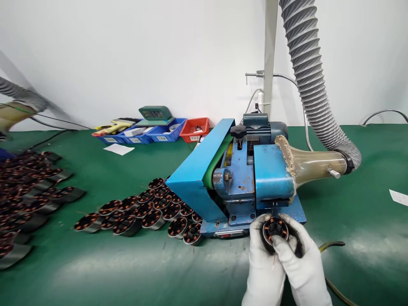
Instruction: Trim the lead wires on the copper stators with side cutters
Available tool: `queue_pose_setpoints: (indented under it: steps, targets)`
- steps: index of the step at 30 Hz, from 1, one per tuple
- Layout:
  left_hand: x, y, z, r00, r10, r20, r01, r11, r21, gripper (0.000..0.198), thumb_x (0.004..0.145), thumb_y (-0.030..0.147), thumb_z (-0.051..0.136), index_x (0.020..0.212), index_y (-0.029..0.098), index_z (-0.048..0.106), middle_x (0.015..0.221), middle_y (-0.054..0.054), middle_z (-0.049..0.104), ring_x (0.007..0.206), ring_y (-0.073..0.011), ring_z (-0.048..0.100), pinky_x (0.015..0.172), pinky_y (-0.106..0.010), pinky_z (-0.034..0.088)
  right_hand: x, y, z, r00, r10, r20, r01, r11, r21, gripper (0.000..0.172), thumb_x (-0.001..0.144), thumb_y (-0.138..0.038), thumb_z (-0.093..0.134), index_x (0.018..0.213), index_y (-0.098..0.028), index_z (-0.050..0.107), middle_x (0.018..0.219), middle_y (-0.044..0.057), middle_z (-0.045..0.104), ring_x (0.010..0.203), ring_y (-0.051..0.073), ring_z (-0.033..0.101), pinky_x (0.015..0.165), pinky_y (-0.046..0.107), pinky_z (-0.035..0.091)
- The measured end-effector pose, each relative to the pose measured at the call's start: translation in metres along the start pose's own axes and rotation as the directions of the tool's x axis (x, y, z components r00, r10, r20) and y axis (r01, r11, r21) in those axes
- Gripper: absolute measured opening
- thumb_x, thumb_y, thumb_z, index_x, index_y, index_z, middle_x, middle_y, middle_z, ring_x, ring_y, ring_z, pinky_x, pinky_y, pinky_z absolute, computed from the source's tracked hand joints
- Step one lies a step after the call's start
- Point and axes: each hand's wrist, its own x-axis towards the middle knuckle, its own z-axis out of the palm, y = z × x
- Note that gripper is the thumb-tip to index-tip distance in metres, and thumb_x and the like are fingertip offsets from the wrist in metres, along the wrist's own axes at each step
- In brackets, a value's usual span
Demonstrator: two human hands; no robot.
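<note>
Both hands wear white gloves and hold one motor stator (276,228), a ring with copper windings inside, at the front of a blue belt grinding machine (237,182). My left hand (263,255) is closed around the stator's left side. From the right, my right hand (298,255) grips it, with the thumb over the near rim. Thin wire ends stick out from the stator's far side, close under the machine's blue hood (274,170). Another thin wire hangs down at its near side. Dark smudges mark the right glove.
Several stators (153,219) stand left of the machine, with a blurred larger group (28,195) further left. Blue bins (167,132), a red bin (195,129) and a green digital display (155,113) are behind. A grey ribbed hose (306,63) joins the hood's duct. A cable (334,289) lies at right.
</note>
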Motion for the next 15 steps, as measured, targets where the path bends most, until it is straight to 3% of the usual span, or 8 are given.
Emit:
queue_pose_setpoints:
  steps: [4,9,12,15]
  targets:
    - [0.010,0.006,0.020,0.997,0.039,0.066,-0.037,0.999,-0.030,0.026,0.074,0.033,0.065,0.091,0.026,0.047,0.087,-0.001,0.067,0.081,-0.0175,0.068,0.071,-0.030,0.055,0.019,-0.010,0.003,0.999,-0.022,0.034,0.021,1.000,0.022,0.032,0.067,-0.036,0.074,0.095,-0.019,0.071,0.095,0.007,0.076,0.092,0.027,0.069,0.084,0.035,0.055]
    - [0.018,0.002,0.031,0.993,0.105,0.045,-0.106,0.994,0.020,0.021,0.074,0.032,0.061,0.086,0.025,0.046,0.083,0.000,0.065,0.078,-0.0170,0.067,0.073,-0.033,0.055,0.030,-0.022,0.006,0.997,-0.064,0.052,0.064,0.998,-0.001,0.029,0.071,-0.037,0.072,0.092,-0.018,0.072,0.087,0.007,0.076,0.083,0.025,0.070,0.075,0.032,0.057]
    - [0.013,0.003,0.023,0.990,0.135,0.052,-0.140,0.985,0.103,0.028,0.069,0.026,0.067,0.089,0.025,0.048,0.089,-0.001,0.066,0.081,-0.0177,0.067,0.076,-0.032,0.055,0.026,-0.023,0.004,0.996,-0.067,0.056,0.068,0.997,-0.021,0.029,0.070,-0.037,0.072,0.092,-0.018,0.072,0.088,0.007,0.076,0.083,0.025,0.070,0.075,0.033,0.058]
    - [-0.001,0.007,0.003,0.983,0.175,0.051,-0.183,0.936,0.302,0.032,0.067,0.024,0.069,0.094,0.026,0.051,0.089,-0.003,0.067,0.080,-0.0184,0.068,0.073,-0.029,0.055,0.011,-0.016,-0.004,0.998,-0.021,0.064,0.020,1.000,0.014,0.028,0.065,-0.032,0.075,0.090,-0.020,0.074,0.090,0.008,0.077,0.086,0.027,0.070,0.077,0.035,0.057]
